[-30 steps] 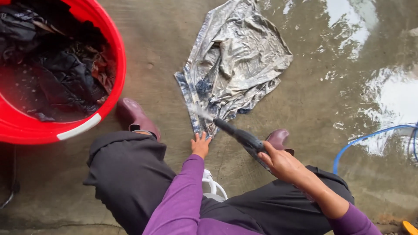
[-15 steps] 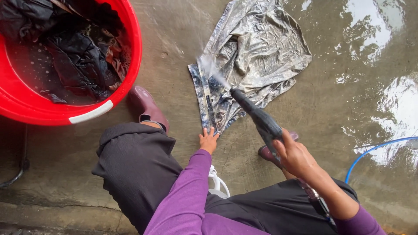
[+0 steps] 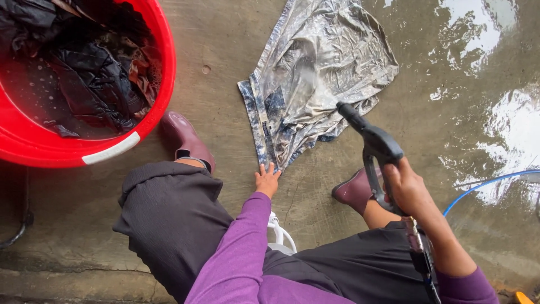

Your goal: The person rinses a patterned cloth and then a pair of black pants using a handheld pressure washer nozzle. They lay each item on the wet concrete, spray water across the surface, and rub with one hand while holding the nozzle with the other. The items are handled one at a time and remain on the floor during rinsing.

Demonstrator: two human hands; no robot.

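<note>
Looking down from your head camera, you see your right hand (image 3: 409,190) wrapped around the handle of a black spray gun (image 3: 372,141), its grip closed tight on it, the nozzle aimed at a wet, crumpled grey-and-blue cloth (image 3: 320,73) spread on the concrete floor (image 3: 225,73). Your left hand (image 3: 267,181) lies with fingers spread flat, pinning the near corner of that cloth to the floor, so its grip is wide and holds nothing.

The floor is bare, damp concrete, darker and glossy toward the upper right, where puddles (image 3: 514,129) reflect bright light. A blue hose (image 3: 478,190) curves across the wet patch at the right edge. A large red tub (image 3: 152,107) stands at the upper left, holding water and dark soaked clothes (image 3: 84,73).

You sit low, knees apart in dark trousers, with purple sleeves on both arms. Your maroon boots (image 3: 188,141) rest on the floor on either side of the cloth's near corner, the left one just beside the tub. A white plastic stool (image 3: 279,233) shows between your legs.
</note>
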